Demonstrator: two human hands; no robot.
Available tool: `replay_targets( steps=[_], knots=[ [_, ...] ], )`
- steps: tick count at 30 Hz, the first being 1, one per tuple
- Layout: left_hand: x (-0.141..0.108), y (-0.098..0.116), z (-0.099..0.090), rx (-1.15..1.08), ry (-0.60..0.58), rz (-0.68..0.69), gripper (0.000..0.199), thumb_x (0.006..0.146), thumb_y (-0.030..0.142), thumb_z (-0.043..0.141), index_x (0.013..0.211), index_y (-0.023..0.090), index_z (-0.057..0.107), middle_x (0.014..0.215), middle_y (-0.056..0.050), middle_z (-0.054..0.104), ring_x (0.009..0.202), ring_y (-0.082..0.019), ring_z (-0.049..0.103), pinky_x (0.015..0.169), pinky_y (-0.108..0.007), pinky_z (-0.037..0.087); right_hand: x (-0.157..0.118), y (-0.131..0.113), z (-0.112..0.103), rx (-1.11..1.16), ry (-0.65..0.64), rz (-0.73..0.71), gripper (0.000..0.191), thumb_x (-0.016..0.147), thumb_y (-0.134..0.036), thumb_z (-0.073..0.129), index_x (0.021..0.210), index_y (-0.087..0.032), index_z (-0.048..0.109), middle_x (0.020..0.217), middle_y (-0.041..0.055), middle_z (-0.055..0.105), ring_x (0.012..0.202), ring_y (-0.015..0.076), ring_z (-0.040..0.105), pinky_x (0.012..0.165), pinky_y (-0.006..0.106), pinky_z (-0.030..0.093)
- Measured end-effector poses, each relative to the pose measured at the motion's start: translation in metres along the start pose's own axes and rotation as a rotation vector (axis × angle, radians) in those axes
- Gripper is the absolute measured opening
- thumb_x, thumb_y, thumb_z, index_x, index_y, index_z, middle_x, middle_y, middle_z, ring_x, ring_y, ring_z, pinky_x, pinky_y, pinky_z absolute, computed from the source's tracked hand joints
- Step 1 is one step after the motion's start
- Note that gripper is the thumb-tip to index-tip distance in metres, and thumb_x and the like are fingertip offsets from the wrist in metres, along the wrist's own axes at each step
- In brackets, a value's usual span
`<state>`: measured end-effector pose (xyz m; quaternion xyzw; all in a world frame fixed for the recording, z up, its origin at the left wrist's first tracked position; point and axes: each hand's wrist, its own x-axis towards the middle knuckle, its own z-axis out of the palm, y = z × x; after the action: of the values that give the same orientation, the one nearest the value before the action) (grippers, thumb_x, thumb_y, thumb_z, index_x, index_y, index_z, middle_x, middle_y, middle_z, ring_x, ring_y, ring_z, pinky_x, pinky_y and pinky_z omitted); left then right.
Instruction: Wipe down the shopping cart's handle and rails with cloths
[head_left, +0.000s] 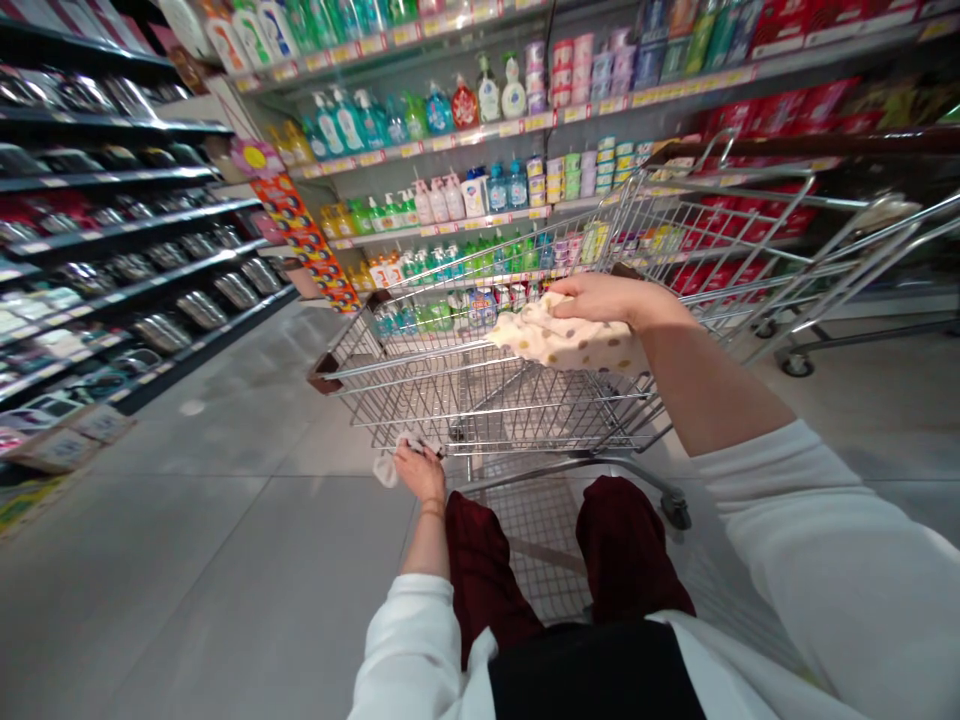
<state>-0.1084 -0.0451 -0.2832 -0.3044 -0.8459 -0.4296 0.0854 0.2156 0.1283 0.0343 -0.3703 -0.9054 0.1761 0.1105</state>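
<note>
A metal shopping cart (pixel 420 385) stands in front of my knees. My right hand (pixel 607 297) is closed on a cream cloth with grey and mustard dots (pixel 574 343), pressed against the cart's near top rim. Lower down, my left hand (pixel 421 470) is closed beside the bottom edge of the basket. A crumpled white thing (pixel 386 470) pokes out around its fingers, with a small dark bit near them; its kind is too blurred to tell. Through the wires, the basket's grid floor shows.
A second cart (pixel 720 230) sits against the right end of mine. Behind are shelves of pump bottles and tubs (pixel 450 105). On the left, a shelf holds metal bowls (pixel 165 330). Grey tiled floor (pixel 210 560) stretches to my left. A cart wheel (pixel 675 510) is near my right knee.
</note>
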Motion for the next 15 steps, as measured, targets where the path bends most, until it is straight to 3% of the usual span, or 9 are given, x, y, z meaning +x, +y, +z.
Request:
replay_targets(
  steps=[4, 7, 12, 15],
  knots=[
    [-0.005, -0.007, 0.011, -0.098, 0.047, -0.050, 0.045, 0.080, 0.011, 0.057, 0.125, 0.012, 0.052, 0.118, -0.016, 0.060, 0.121, -0.030, 0.057, 0.108, -0.046, 0.045, -0.001, -0.001, -0.001, 0.010, -0.007, 0.034, 0.033, 0.079, -0.050, 0.063, 0.097, -0.024, 0.071, 0.096, 0.0076, 0.072, 0.095, 0.0270, 0.061, 0.078, 0.036, 0.046],
    [0.009, 0.000, 0.004, -0.169, 0.129, -0.081, 0.043, 0.083, 0.017, 0.057, 0.126, 0.014, 0.051, 0.121, -0.014, 0.060, 0.123, -0.028, 0.055, 0.111, -0.045, 0.043, -0.001, -0.001, -0.001, -0.005, -0.013, 0.039, 0.031, 0.080, -0.049, 0.061, 0.095, -0.024, 0.071, 0.095, 0.0072, 0.072, 0.094, 0.0266, 0.061, 0.078, 0.036, 0.046],
    [0.048, 0.041, -0.020, -0.294, 0.382, -0.018, 0.049, 0.099, 0.038, 0.044, 0.142, 0.015, 0.048, 0.136, -0.018, 0.053, 0.133, -0.028, 0.048, 0.117, -0.045, 0.036, 0.000, 0.003, 0.000, -0.012, -0.025, 0.009, 0.024, 0.082, -0.045, 0.060, 0.090, -0.024, 0.068, 0.100, 0.0053, 0.071, 0.095, 0.0254, 0.061, 0.080, 0.036, 0.045],
    [0.056, 0.063, -0.020, -0.311, 0.374, 0.067, 0.052, 0.097, 0.036, 0.045, 0.143, 0.013, 0.050, 0.141, -0.020, 0.049, 0.138, -0.030, 0.045, 0.120, -0.046, 0.034, 0.000, 0.003, -0.001, -0.009, -0.019, 0.005, 0.023, 0.082, -0.044, 0.059, 0.090, -0.024, 0.068, 0.100, 0.0059, 0.071, 0.095, 0.0255, 0.061, 0.080, 0.036, 0.045]
  ],
)
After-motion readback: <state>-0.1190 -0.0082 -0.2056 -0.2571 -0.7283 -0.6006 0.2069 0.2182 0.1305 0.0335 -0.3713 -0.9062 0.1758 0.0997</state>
